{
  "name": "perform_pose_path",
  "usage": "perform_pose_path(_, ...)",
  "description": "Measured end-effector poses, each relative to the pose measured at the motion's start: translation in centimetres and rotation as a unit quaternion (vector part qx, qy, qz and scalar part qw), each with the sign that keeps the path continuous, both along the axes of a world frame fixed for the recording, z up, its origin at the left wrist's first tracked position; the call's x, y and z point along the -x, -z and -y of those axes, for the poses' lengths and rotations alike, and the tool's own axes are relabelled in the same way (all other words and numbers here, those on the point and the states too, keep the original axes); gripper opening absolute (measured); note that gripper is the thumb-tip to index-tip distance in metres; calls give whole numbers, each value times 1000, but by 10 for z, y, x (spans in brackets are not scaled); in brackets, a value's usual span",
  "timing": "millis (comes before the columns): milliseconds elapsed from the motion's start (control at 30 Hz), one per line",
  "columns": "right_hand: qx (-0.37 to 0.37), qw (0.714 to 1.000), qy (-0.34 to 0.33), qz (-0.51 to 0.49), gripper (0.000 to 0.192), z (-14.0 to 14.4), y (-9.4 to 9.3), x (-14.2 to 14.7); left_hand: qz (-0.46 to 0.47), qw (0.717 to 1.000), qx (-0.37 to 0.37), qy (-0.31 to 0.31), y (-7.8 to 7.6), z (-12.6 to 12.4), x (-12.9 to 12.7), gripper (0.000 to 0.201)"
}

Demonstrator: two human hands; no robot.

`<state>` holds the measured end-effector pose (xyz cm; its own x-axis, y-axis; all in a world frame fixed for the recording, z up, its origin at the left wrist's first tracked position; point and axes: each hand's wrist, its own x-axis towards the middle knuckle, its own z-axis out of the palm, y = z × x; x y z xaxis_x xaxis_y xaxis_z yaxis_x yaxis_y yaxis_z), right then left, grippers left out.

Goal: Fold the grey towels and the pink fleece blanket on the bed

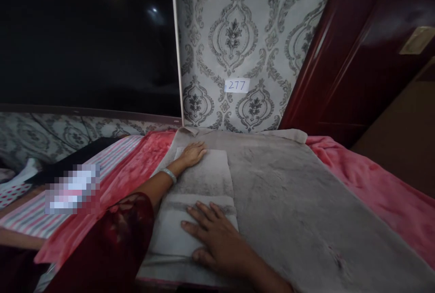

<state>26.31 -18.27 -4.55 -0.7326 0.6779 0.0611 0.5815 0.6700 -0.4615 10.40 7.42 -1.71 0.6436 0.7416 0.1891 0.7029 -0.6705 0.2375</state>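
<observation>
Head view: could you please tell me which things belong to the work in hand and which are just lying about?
In hand: pale folded cloth; grey cloth beneath.
Apparently just about: striped cloth, pink blanket, number label, dark screen.

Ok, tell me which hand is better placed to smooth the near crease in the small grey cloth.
Probably the right hand: it lies with fingers spread on the near part of the small grey cloth, thumb close to the crease. The left hand is at the far end.
</observation>
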Motion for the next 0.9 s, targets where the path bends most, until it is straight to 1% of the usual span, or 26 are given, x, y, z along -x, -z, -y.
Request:
perform_pose_path(67, 0, 1000, -2, 5, 66, -2, -4, 2, 2, 1000, 8, 16, -6, 18, 12, 57)
perform_pose_path(133, -11, 1000, 5, 2, 65, -7, -10, 8, 0, 998, 23, 60, -9, 36, 25, 58)
perform_pose_path(200, -33, 999, 5, -9, 63, -13, -16, 18, -5, 994, 46, 102, -6, 52, 36, 59)
perform_pose_path(233, -42, 999, -4, -13, 62, -17, -18, 23, -11, 992, 60, 111, -3, 58, 40, 60)
perform_pose_path(300, -42, 998, -35, -12, 62, -22, -16, 33, -32, 991, 79, 101, 5, 62, 47, 59)
perform_pose_path(367, -28, 998, -56, -8, 62, -26, -11, 39, -52, 992, 77, 83, 15, 58, 51, 58)
perform_pose_path(467, -14, 998, -58, -12, 63, -26, -3, 41, -71, 994, 53, 60, 24, 35, 53, 58)
perform_pose_path(600, -12, 998, -53, -20, 63, -25, -2, 38, -101, 994, 37, -8, 29, -4, 50, 59)
perform_pose_path(700, -8, 998, -50, -26, 63, -26, -3, 38, -103, 993, 32, -54, 29, -24, 48, 62)
perform_pose_path(800, 0, 999, -46, -29, 63, -26, -4, 38, -102, 991, 21, -85, 27, -27, 45, 65)
perform_pose_path(900, 2, 999, -41, -35, 61, -25, -8, 37, -103, 990, 9, -100, 23, -19, 43, 63)
